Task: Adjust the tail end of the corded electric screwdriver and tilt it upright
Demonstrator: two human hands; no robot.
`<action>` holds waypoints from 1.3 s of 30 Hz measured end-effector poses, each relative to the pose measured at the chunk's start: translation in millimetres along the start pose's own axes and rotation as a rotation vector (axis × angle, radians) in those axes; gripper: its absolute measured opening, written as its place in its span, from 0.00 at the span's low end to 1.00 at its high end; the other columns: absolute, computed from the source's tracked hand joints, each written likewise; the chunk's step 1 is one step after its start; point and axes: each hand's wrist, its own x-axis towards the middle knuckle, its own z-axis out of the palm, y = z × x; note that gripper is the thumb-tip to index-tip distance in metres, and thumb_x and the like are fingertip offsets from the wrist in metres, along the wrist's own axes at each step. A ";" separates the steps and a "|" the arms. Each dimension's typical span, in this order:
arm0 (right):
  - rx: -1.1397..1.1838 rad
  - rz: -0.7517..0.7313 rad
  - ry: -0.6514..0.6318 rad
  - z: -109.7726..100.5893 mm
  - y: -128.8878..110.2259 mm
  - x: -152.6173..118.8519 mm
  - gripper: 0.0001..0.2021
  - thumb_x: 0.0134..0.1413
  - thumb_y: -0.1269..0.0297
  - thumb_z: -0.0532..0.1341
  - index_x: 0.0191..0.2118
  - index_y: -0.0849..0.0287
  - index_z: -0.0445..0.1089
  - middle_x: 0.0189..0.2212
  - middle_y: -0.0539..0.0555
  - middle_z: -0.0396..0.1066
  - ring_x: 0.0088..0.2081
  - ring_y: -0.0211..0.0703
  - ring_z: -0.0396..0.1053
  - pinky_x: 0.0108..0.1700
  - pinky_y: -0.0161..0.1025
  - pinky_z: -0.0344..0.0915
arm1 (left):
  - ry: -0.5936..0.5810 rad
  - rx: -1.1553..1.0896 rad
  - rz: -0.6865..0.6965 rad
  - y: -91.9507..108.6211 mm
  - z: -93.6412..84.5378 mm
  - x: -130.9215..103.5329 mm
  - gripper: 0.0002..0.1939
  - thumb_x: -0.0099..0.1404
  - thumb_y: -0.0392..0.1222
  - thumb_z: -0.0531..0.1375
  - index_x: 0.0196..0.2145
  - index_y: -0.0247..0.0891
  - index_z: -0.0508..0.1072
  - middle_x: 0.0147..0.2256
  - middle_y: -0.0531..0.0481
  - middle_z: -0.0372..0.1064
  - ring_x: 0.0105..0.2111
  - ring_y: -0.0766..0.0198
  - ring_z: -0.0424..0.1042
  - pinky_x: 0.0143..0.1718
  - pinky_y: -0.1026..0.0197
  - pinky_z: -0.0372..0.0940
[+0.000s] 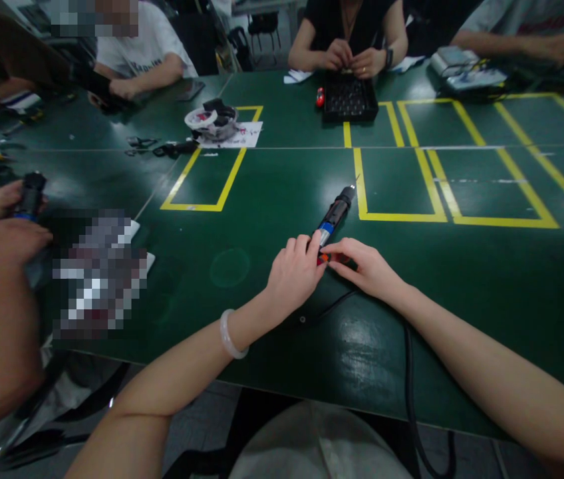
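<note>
An electric screwdriver [334, 214], black with a blue band and a thin metal bit, lies slanted over the green table, its tip pointing away to the upper right. My left hand [294, 269], with a pale bangle at the wrist, is wrapped round its rear part. Close beside it, the fingers of my right hand [362, 265] pinch at a small orange-red part [324, 258] near the tool's back end. Exactly what they grip there is partly hidden. A black cable [339, 305] runs on the table below my hands.
Yellow tape frames [402, 217] mark the green table [272, 179]. Across it, a person handles something small over a black tray [350, 100]. A roll of white tape [201, 120] sits among items on paper. At left, a co-worker's hands hold a similar screwdriver [31, 193].
</note>
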 end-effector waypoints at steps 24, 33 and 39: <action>0.166 0.123 0.014 10.1 -7.2 -4.7 0.07 0.65 0.61 0.62 0.43 0.58 0.72 0.33 0.52 0.73 0.29 0.38 0.71 0.33 0.37 0.69 | -0.044 -0.186 0.063 -13.2 8.6 -3.1 0.42 0.69 0.53 0.61 0.70 0.29 0.50 0.58 0.36 0.63 0.54 0.47 0.65 0.53 0.48 0.66; -0.310 -0.213 -0.130 -5.2 4.5 -14.2 0.15 0.70 0.65 0.55 0.56 0.55 0.75 0.43 0.59 0.77 0.43 0.47 0.75 0.42 0.40 0.71 | -0.033 -0.151 0.071 -12.3 7.9 -2.9 0.44 0.68 0.58 0.62 0.70 0.30 0.51 0.59 0.36 0.63 0.54 0.48 0.66 0.53 0.51 0.65; -0.354 -0.230 -0.129 -6.8 1.2 -15.1 0.18 0.68 0.70 0.53 0.56 0.56 0.76 0.38 0.58 0.76 0.38 0.47 0.72 0.39 0.41 0.68 | -0.027 -0.095 0.039 -7.7 5.2 -2.2 0.41 0.71 0.62 0.55 0.70 0.29 0.52 0.57 0.35 0.64 0.52 0.48 0.67 0.49 0.51 0.66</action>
